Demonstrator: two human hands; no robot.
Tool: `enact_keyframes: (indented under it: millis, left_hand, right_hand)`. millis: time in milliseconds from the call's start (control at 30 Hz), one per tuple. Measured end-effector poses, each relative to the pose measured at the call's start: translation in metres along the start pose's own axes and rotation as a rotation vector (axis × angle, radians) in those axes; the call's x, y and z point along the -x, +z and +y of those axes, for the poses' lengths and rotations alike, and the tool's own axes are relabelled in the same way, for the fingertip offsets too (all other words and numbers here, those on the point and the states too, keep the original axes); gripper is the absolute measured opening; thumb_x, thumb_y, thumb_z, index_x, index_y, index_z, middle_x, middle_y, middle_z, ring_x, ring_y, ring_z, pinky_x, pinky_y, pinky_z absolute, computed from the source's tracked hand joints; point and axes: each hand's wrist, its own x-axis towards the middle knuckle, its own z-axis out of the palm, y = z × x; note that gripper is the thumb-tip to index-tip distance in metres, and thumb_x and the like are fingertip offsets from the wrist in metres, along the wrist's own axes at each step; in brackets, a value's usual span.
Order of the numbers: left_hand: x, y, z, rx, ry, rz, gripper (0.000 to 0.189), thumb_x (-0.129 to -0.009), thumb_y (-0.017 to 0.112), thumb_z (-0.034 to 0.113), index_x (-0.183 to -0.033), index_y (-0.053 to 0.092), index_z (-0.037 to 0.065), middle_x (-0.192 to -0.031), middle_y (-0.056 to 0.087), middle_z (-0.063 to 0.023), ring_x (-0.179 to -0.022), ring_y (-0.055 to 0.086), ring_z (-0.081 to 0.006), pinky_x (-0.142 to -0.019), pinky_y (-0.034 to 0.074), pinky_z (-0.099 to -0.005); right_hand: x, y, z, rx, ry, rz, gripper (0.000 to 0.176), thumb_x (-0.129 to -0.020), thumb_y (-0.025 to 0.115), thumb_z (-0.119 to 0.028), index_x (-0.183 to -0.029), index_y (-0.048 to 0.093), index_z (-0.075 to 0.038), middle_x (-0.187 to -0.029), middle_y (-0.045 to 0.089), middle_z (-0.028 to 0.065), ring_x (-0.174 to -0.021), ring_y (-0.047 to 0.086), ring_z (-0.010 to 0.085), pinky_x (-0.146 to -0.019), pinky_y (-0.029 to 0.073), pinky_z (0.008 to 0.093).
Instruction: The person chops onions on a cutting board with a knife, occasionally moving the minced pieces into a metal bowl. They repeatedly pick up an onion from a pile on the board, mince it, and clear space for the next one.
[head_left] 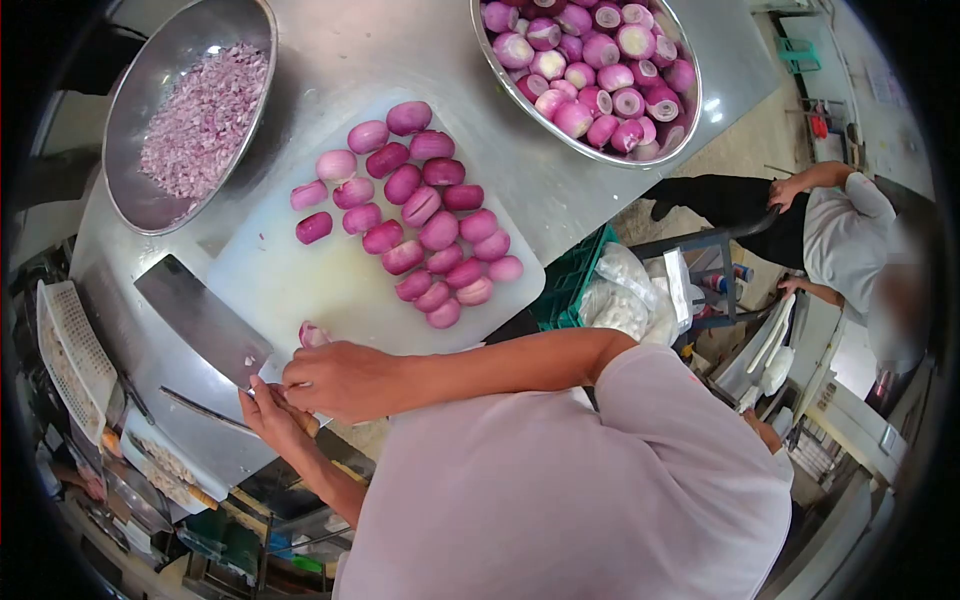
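Observation:
My right hand (340, 378) rests at the near edge of the white cutting board (290, 285), fingers curled down over a piece of peeled red onion (312, 334). Just below it, my left hand (272, 418) is closed around the handle of a broad steel cleaver (200, 318), whose blade lies flat-angled over the board's left corner. Several peeled onion halves (420, 215) lie in rows across the far half of the board.
A steel bowl of chopped onion (200, 115) stands at the far left, with a steel bowl of peeled onions (590, 70) at the far right. Green crate (570, 285) and bags sit under the table. Another person (850, 235) bends over at right. White basket (70, 355) at left.

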Motion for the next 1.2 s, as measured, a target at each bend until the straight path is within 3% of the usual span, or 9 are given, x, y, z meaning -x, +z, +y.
enact_keyframes:
  millis: [100, 233, 333, 600, 967, 1200]
  left_hand:
    - [0.007, 0.001, 0.018, -0.04, -0.12, -0.084, 0.015, -0.099, 0.057, 0.018, -0.103, 0.059, 0.004, -0.062, 0.05, -0.0023, -0.044, 0.047, -0.0108, -0.038, 0.037, -0.0269]
    - [0.007, 0.005, 0.023, -0.08, -0.115, -0.08, 0.015, -0.096, 0.056, 0.013, -0.107, 0.06, 0.004, -0.061, 0.05, -0.0029, -0.039, 0.045, -0.0125, -0.035, 0.037, -0.028]
    - [0.008, 0.012, 0.024, -0.109, -0.093, -0.097, 0.017, -0.093, 0.056, 0.013, -0.106, 0.061, 0.002, -0.057, 0.05, -0.0032, -0.04, 0.046, -0.0124, -0.036, 0.037, -0.0281]
    - [0.017, 0.034, 0.042, -0.199, -0.119, -0.002, 0.014, -0.089, 0.053, 0.01, -0.097, 0.058, 0.0, -0.056, 0.05, -0.0038, -0.04, 0.046, -0.013, -0.037, 0.038, -0.029]
    - [0.03, 0.079, 0.061, -0.322, -0.175, 0.224, 0.021, -0.08, 0.05, 0.006, -0.097, 0.061, -0.002, -0.055, 0.05, -0.0044, -0.039, 0.047, -0.0135, -0.038, 0.039, -0.0308]
    - [0.027, 0.081, 0.057, -0.378, -0.154, 0.244, 0.021, -0.08, 0.052, 0.007, -0.097, 0.061, -0.002, -0.053, 0.049, -0.0041, -0.038, 0.047, -0.0133, -0.038, 0.038, -0.0301]
  right_hand:
    - [0.004, -0.033, -0.006, 0.065, 0.017, 0.103, 0.01, -0.081, 0.064, -0.007, -0.09, 0.065, -0.004, -0.095, 0.063, 0.0069, -0.085, 0.063, 0.0223, -0.066, 0.054, 0.0335]
    - [0.008, -0.072, -0.014, 0.065, 0.029, 0.315, 0.016, -0.076, 0.068, 0.001, -0.09, 0.065, -0.005, -0.097, 0.064, 0.0065, -0.086, 0.064, 0.0235, -0.066, 0.053, 0.034]
    - [0.007, -0.097, -0.02, 0.064, 0.036, 0.336, 0.027, -0.074, 0.07, 0.008, -0.097, 0.069, -0.005, -0.097, 0.065, 0.0062, -0.082, 0.065, 0.0228, -0.066, 0.053, 0.0328]
    - [0.015, -0.126, 0.011, 0.029, 0.133, 0.117, 0.019, -0.076, 0.072, 0.001, -0.093, 0.068, -0.003, -0.098, 0.066, 0.0097, -0.085, 0.064, 0.0254, -0.071, 0.052, 0.0348]
    - [0.019, -0.204, 0.044, -0.006, 0.02, -0.108, 0.016, -0.078, 0.069, -0.001, -0.094, 0.066, -0.003, -0.099, 0.064, 0.0095, -0.087, 0.062, 0.0273, -0.071, 0.052, 0.037]
    - [0.022, -0.217, 0.04, -0.023, 0.012, -0.177, 0.018, -0.079, 0.07, -0.002, -0.097, 0.068, -0.002, -0.101, 0.064, 0.0096, -0.088, 0.062, 0.0275, -0.072, 0.053, 0.0369]
